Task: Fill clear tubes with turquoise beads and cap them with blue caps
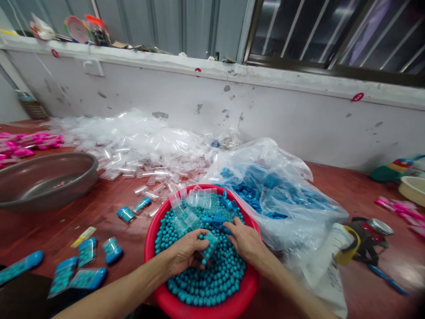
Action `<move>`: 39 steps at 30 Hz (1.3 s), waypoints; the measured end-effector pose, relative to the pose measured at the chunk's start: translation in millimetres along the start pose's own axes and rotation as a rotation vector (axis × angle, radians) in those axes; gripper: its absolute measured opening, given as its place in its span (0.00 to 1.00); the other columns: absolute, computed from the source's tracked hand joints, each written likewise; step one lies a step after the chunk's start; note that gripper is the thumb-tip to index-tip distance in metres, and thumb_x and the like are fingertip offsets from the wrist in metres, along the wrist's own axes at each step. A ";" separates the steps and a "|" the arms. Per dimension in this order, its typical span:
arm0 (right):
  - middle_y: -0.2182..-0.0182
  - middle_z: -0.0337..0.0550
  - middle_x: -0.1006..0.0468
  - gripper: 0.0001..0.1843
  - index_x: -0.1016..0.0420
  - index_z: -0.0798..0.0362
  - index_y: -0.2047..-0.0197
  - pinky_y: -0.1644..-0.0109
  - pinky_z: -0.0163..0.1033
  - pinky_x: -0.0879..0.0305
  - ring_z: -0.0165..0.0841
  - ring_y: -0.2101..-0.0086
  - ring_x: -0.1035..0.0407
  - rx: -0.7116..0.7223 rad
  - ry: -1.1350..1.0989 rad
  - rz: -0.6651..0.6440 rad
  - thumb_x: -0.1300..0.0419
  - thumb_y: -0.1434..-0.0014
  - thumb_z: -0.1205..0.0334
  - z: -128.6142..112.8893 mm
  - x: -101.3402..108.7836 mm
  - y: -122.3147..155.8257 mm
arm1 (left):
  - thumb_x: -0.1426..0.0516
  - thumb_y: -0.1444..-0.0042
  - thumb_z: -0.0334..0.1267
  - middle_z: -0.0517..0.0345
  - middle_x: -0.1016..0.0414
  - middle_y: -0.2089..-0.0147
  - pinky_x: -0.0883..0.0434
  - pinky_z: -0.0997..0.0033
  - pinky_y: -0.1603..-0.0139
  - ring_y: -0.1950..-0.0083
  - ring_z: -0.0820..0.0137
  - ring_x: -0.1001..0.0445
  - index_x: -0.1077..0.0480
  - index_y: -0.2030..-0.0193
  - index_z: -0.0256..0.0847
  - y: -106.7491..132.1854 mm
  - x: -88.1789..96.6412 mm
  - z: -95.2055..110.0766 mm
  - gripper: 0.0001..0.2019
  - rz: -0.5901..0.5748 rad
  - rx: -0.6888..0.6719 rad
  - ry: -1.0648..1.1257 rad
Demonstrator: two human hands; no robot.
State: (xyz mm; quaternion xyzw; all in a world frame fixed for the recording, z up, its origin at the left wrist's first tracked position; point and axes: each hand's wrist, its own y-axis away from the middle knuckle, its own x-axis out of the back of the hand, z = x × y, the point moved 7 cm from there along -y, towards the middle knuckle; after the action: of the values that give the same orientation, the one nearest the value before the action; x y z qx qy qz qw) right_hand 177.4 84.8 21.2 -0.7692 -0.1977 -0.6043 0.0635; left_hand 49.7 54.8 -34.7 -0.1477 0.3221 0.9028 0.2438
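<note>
On the red tabletop (335,184), over round teal beads (202,288) in a red plastic basin (150,241), the left hand (186,252) pinched a clear, bead-filled plastic case (211,245); the right hand (245,239) bent its fingers at blue plastic caps (214,219), grip unclear.

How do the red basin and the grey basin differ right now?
The red basin holds many turquoise beads; the grey basin shows a few small pink bits. The left hand and right hand are over the red basin; the grey basin has neither. Both are wide and open-topped.
</note>
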 end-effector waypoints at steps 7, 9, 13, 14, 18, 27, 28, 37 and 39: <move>0.63 0.45 0.28 0.13 0.32 0.50 0.57 0.64 0.35 0.40 0.37 0.63 0.32 -0.006 -0.103 0.102 0.49 0.46 0.68 -2.6 -2.0 -35.4 | 0.42 0.54 0.37 0.58 0.28 0.71 0.35 0.73 0.69 0.70 0.70 0.27 0.41 0.65 0.38 6.7 3.9 8.5 0.13 0.064 -0.118 0.076; 0.65 0.42 0.26 0.13 0.31 0.50 0.57 0.63 0.34 0.40 0.34 0.63 0.32 0.010 -0.167 0.109 0.49 0.45 0.68 2.1 -2.4 -46.0 | 0.42 0.54 0.38 0.56 0.27 0.72 0.36 0.74 0.69 0.70 0.69 0.27 0.41 0.66 0.37 9.0 4.2 9.6 0.13 0.086 -0.161 0.069; 0.70 0.40 0.25 0.18 0.38 0.54 0.48 0.66 0.33 0.39 0.31 0.71 0.31 0.016 -0.293 0.140 0.51 0.42 0.65 17.9 12.9 -52.5 | 0.43 0.53 0.42 0.56 0.27 0.72 0.38 0.76 0.74 0.72 0.68 0.26 0.45 0.59 0.39 15.3 2.1 6.0 0.18 0.133 -0.151 0.065; 0.70 0.40 0.25 0.19 0.40 0.55 0.47 0.66 0.34 0.39 0.31 0.71 0.31 0.013 -0.308 0.153 0.51 0.42 0.65 21.9 20.1 -49.3 | 0.43 0.52 0.43 0.57 0.27 0.72 0.39 0.76 0.76 0.72 0.68 0.26 0.46 0.56 0.40 16.5 1.1 4.5 0.20 0.133 -0.137 0.070; 0.65 0.43 0.24 0.13 0.30 0.53 0.56 0.62 0.36 0.40 0.35 0.64 0.31 -0.050 -0.129 0.223 0.51 0.42 0.64 34.4 51.9 -20.4 | 0.43 0.53 0.46 0.58 0.29 0.68 0.37 0.76 0.78 0.73 0.68 0.26 0.48 0.49 0.43 17.7 -1.9 0.4 0.27 0.095 -0.101 0.109; 0.67 0.60 0.26 0.15 0.29 0.62 0.65 0.66 0.42 0.40 0.44 0.66 0.31 -0.230 0.326 0.079 0.56 0.44 0.78 11.2 -5.8 -0.3 | 0.44 0.55 0.46 0.61 0.31 0.73 0.39 0.79 0.81 0.77 0.73 0.29 0.43 0.60 0.40 12.9 -0.3 -2.3 0.19 0.131 -0.108 0.005; 0.66 0.61 0.26 0.16 0.30 0.62 0.62 0.65 0.42 0.40 0.44 0.64 0.32 -0.225 0.326 0.084 0.57 0.44 0.78 8.1 -12.3 -2.7 | 0.44 0.55 0.46 0.62 0.31 0.73 0.39 0.80 0.82 0.77 0.73 0.29 0.44 0.60 0.40 13.4 0.6 -2.5 0.19 0.138 -0.106 0.001; 0.62 0.49 0.28 0.09 0.36 0.55 0.58 0.62 0.37 0.39 0.39 0.61 0.33 -0.061 0.140 0.188 0.50 0.43 0.67 -12.6 4.0 -3.5 | 0.46 0.54 0.48 0.61 0.29 0.73 0.45 0.82 0.86 0.81 0.75 0.31 0.44 0.62 0.40 12.1 -5.5 3.4 0.18 0.109 -0.168 -0.085; 0.64 0.46 0.27 0.10 0.36 0.55 0.58 0.65 0.36 0.39 0.37 0.65 0.31 0.033 0.080 0.110 0.52 0.43 0.68 -28.4 -1.6 -2.7 | 0.46 0.54 0.49 0.61 0.30 0.73 0.48 0.82 0.88 0.84 0.77 0.33 0.44 0.63 0.39 11.5 -5.1 6.2 0.17 0.152 -0.197 -0.127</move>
State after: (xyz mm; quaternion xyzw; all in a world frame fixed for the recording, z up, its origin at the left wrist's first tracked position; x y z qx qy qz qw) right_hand 150.4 77.3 26.7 -0.7530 -0.1626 -0.6268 0.1170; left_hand 47.2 49.3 -22.0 -0.0886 0.2261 0.9534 0.1791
